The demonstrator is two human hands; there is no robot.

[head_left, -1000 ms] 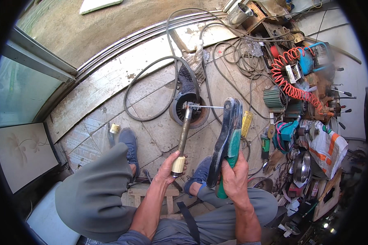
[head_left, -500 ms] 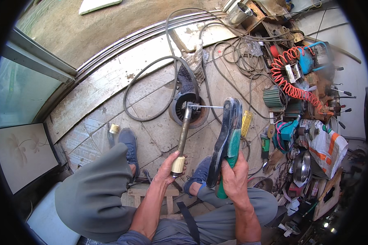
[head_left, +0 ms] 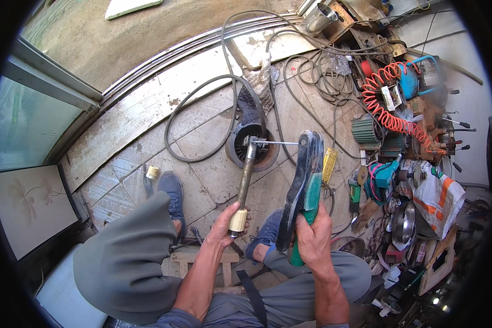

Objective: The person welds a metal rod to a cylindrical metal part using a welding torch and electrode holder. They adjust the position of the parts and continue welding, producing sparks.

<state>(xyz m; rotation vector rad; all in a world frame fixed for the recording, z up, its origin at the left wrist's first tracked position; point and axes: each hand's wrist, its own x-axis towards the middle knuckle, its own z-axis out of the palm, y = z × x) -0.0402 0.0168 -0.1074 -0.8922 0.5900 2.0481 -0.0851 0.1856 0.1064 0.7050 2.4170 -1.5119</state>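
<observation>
My left hand (head_left: 222, 228) is closed round the cream ribbed collar (head_left: 237, 221) at the near end of a brownish metal rod (head_left: 247, 180). The far end of that rod carries a small grey metal fitting (head_left: 251, 141), above a dark round metal ring (head_left: 236, 151) on the floor. In my right hand (head_left: 315, 240) is a green-and-black clamp-like holder (head_left: 302, 191), held upright with fingers wrapped round its green handle. From the holder's black head a thin straight rod (head_left: 279, 143) runs left to the fitting; whether it touches cannot be made out.
A long cable (head_left: 172, 128) loops over the tiled floor round the ring. At the right lie a red coiled hose (head_left: 373, 104), a green finned motor (head_left: 365, 131), a teal power tool (head_left: 381, 180) and a white sack (head_left: 440, 199). A wooden stool (head_left: 224, 273) stands between my legs.
</observation>
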